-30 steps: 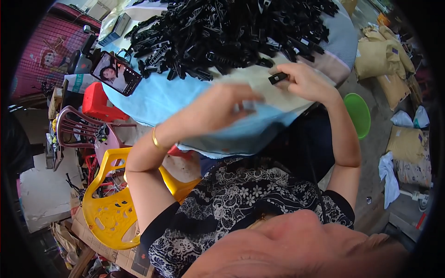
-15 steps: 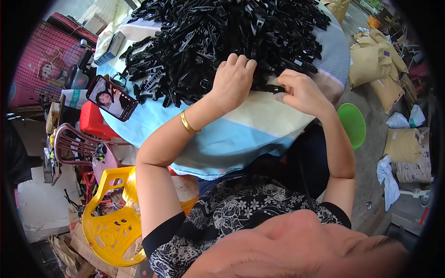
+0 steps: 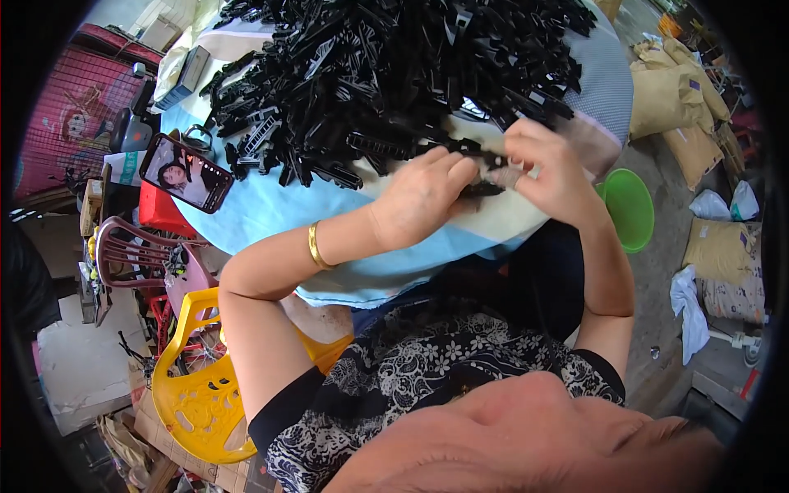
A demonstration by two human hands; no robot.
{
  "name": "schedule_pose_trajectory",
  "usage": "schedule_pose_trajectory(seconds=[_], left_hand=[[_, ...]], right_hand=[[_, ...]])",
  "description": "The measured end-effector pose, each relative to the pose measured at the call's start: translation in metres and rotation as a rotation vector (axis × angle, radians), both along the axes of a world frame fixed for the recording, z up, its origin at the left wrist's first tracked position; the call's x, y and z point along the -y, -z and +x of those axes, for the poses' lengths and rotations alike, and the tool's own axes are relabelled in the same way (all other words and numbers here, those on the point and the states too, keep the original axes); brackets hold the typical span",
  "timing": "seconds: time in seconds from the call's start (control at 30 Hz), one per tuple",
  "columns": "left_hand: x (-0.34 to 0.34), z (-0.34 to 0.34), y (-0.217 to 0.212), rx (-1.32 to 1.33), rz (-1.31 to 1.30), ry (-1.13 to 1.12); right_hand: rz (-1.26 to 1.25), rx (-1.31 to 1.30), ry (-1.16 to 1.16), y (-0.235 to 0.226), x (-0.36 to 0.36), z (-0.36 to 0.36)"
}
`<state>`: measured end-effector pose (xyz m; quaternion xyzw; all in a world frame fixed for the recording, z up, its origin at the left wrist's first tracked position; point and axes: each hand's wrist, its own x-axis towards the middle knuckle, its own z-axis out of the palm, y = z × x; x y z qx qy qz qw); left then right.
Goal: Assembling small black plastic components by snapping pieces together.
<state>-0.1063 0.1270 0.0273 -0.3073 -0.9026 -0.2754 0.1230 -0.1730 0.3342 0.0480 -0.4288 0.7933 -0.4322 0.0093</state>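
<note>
A large heap of black plastic parts [image 3: 362, 82], many long and slotted, covers the far part of the cloth-covered table [image 3: 255, 222]. My left hand [image 3: 423, 197], with a gold bangle on its wrist, is closed at the heap's near edge. Its fingertips are on a small black plastic part [image 3: 483, 190], partly hidden by the fingers. Facing it from the right, my right hand [image 3: 555, 172] has its thumb and fingers bent in at the same part. Motion blurs these fingertips, and the part's exact shape cannot be made out.
A phone [image 3: 187, 172] showing a video lies at the table's left, with a small blue box [image 3: 182, 78] behind it. A green bucket [image 3: 629, 211] stands on the floor to the right, near brown sacks [image 3: 670, 103]. A yellow chair [image 3: 193, 394] stands at left.
My left hand has come off the heap, moving nearer and rightward to meet my right hand. The small black part now lies between both hands' fingertips.
</note>
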Motion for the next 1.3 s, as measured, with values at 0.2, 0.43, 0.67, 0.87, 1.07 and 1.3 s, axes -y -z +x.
schedule_pose_trajectory(seconds=[0.2, 0.43, 0.67, 0.87, 1.07, 1.3], left_hand=[[0.016, 0.008, 0.003, 0.164, 0.152, -0.047], [0.020, 0.009, 0.003, 0.238, 0.158, -0.059], [0.016, 0.009, 0.008, 0.157, 0.106, -0.028], [0.032, -0.014, -0.017, -0.311, -0.136, -0.073], [0.044, -0.025, -0.004, -0.333, -0.434, -0.359], [0.028, -0.010, -0.012, -0.482, -0.297, -0.244]], right_hand=[[0.254, -0.259, -0.011, 0.003, -0.008, 0.021], [0.364, -0.312, 0.017, -0.003, -0.005, 0.027], [0.163, -0.227, -0.059, 0.016, 0.008, 0.025], [0.324, 0.032, -0.414, -0.005, -0.012, 0.025], [0.385, 0.131, -0.473, -0.011, -0.014, 0.012], [0.073, -0.364, 0.104, 0.028, 0.019, 0.000]])
